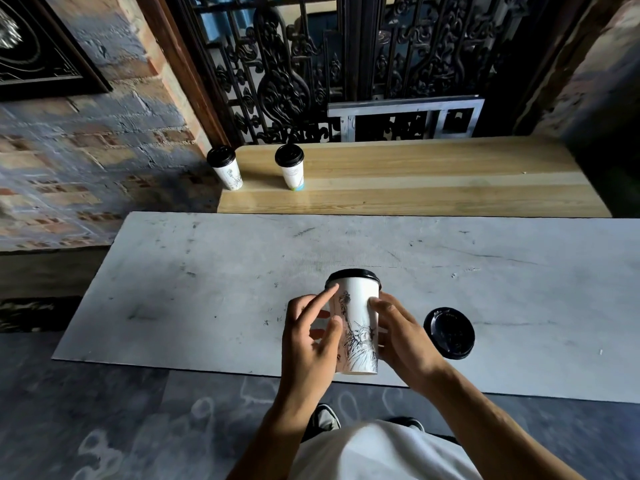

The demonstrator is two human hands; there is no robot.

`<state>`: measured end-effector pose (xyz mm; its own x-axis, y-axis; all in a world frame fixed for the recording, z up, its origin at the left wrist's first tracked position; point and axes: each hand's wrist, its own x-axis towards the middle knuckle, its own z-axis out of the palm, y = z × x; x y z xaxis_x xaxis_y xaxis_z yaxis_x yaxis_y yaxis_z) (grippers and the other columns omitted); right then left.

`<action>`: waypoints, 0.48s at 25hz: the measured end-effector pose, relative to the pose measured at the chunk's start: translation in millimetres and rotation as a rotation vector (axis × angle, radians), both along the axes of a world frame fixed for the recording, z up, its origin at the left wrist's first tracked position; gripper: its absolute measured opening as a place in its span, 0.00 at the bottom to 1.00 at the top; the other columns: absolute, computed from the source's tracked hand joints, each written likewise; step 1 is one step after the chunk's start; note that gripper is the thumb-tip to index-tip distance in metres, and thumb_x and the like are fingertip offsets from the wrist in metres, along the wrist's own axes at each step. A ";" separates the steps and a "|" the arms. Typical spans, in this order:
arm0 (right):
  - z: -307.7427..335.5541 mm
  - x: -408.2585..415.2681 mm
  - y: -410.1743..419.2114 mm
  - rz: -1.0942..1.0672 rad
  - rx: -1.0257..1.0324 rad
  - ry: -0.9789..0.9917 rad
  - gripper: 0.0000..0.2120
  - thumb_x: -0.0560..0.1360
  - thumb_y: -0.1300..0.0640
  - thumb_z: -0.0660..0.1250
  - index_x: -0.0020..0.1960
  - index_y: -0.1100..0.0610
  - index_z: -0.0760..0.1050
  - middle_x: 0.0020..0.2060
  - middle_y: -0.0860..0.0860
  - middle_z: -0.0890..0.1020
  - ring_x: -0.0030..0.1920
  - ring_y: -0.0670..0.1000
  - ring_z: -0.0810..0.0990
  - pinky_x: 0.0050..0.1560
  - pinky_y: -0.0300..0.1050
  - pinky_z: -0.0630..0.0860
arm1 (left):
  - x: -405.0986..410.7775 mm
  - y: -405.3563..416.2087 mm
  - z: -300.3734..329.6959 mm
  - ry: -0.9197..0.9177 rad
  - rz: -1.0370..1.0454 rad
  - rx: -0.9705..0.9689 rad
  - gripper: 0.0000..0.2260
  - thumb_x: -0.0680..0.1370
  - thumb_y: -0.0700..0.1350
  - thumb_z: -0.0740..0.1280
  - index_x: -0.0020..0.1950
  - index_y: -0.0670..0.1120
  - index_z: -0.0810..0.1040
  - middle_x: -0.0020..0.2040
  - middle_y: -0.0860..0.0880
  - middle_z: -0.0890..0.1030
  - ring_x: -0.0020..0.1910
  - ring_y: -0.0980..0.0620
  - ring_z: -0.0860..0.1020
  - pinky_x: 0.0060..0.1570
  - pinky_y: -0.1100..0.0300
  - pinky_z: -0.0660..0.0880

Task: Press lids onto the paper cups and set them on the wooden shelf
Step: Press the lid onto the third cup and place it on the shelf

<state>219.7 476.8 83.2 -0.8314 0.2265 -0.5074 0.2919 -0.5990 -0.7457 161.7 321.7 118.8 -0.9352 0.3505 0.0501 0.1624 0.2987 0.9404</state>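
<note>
Holding the cup (358, 327) from both sides, the left hand (308, 344) and right hand (403, 336) wrap it above the table (207, 271), likely to carry it. Its long axis tilts, lid (353, 274) pointing up and away toward the shelf (433, 174). A spare lid (449, 332) lies just right of the cup.

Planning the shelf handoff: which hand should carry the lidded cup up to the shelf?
Probably left. The left hand and right hand both hold the lidded cup, but the shelved cups stand at the wooden shelf's left end.
</note>
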 end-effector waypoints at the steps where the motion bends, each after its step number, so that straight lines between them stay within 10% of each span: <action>1: 2.2 0.1 2.8 0.010 -0.001 0.013 0.17 0.76 0.48 0.66 0.63 0.50 0.79 0.52 0.62 0.86 0.47 0.59 0.85 0.50 0.56 0.81 | -0.1 0.9 1.3 0.019 -0.001 -0.002 0.20 0.77 0.41 0.66 0.64 0.61 0.80 0.57 0.51 0.76 0.50 0.55 0.80 0.41 0.70 0.77; 7: 13.0 -1.2 17.6 0.038 0.063 -0.021 0.23 0.75 0.50 0.69 0.69 0.47 0.74 0.47 0.60 0.86 0.40 0.56 0.86 0.40 0.49 0.82 | -4.2 12.0 5.8 0.077 -0.022 -0.032 0.23 0.79 0.28 0.66 0.62 0.53 0.84 0.57 0.46 0.77 0.56 0.53 0.80 0.47 0.67 0.77; 12: 14.7 2.0 25.7 0.045 0.087 0.004 0.31 0.71 0.47 0.76 0.72 0.47 0.72 0.57 0.60 0.86 0.53 0.64 0.87 0.49 0.59 0.84 | -4.2 19.7 6.6 0.054 0.045 0.014 0.19 0.79 0.31 0.67 0.61 0.52 0.84 0.53 0.49 0.79 0.52 0.53 0.81 0.47 0.64 0.77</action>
